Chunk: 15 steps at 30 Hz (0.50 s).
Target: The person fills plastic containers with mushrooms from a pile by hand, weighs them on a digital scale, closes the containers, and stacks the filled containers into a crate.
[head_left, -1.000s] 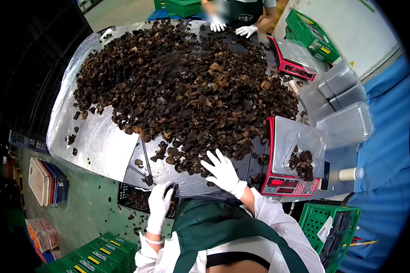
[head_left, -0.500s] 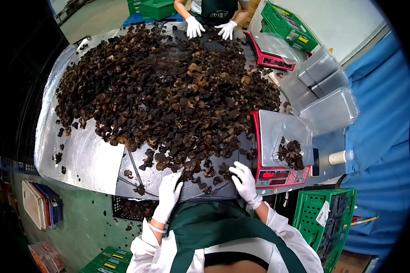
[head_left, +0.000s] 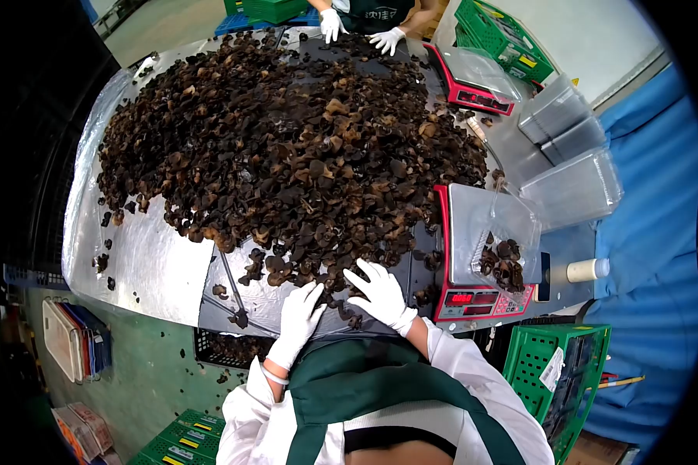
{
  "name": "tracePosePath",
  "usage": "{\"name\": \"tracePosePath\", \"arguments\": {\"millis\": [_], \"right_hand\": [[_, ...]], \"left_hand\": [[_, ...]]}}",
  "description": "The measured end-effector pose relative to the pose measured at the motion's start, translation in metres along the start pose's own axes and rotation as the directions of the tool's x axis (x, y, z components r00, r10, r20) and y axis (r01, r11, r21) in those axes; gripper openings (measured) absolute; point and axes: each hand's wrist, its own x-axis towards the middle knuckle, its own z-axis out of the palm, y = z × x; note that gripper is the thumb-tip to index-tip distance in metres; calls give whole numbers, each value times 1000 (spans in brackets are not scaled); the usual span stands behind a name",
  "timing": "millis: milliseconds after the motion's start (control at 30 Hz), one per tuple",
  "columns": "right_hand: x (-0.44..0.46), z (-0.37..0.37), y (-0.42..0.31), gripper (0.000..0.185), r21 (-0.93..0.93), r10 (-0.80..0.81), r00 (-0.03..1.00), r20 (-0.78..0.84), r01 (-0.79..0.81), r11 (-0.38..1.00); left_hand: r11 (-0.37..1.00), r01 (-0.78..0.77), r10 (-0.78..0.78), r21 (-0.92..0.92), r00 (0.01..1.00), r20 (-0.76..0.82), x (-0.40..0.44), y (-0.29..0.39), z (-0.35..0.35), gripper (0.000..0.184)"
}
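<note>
Fingers parted, empty; I log white-gloved right hand [head_left: 381, 296] shifted nearer white-gloved left hand [head_left: 298, 319], near edge of silver worktop [head_left: 159, 271].

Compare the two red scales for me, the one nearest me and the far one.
The near scale carries a clear tray holding dark pieces; the far scale shows none. Red digits glow on the near scale's display; I can't see any lit on the far scale. The near scale looks larger in view than the far scale. Both have red bodies.
</note>
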Motion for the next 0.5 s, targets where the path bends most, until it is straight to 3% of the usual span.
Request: {"name": "tracePosePath", "arguments": {"millis": [167, 300, 367, 400, 433, 500], "right_hand": [[-24, -2, 19, 36, 52, -69, 990, -126, 77, 996], [-25, -1, 21, 26, 230, 73, 990, -117, -45, 972], [-18, 7, 26, 20, 705, 238, 970, -60, -128, 697], [-15, 3, 23, 18, 905, 330, 910, 250, -341, 256], [-12, 2, 23, 18, 905, 331, 911, 247, -339, 257], [-6, -3, 23, 17, 934, 311, 881, 355, -345, -91]], "left_hand": [[1000, 3, -4, -27, 1000, -17, -30, -10, -11, 44], [987, 126, -133, -95, 989, -66, -36, -9, -11, 39], [951, 199, -232, -238, 965, -123, -28, -7, -8, 38], [882, 272, -333, -385, 938, -99, -20, -1, -13, 36], [811, 330, -416, -483, 906, -79, -16, 0, -12, 34], [579, 424, -546, -696, 836, 55, -7, 2, -14, 29]]}}
